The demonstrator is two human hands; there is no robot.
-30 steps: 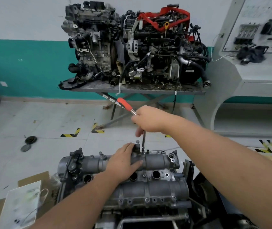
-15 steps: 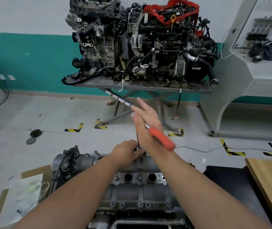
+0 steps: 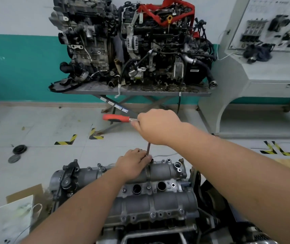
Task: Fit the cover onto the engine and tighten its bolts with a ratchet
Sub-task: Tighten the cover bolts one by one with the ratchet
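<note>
Both hands at frame centre. Right hand (image 3: 158, 126) grips ratchet (image 3: 117, 118) at head end; red handle projects left. Extension bar (image 3: 148, 149) runs down to far edge of cover (image 3: 160, 199). Left hand (image 3: 132, 164) rests on cover, fingers curled round bar base. Cover seated on engine (image 3: 167, 233), lower centre. Two engines on table (image 3: 140, 90), upper centre.

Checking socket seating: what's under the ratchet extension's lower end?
The extension drops to the cover's far edge beside the left hand. Its fingers hide the tip, so bolt and socket can't be seen.
</note>
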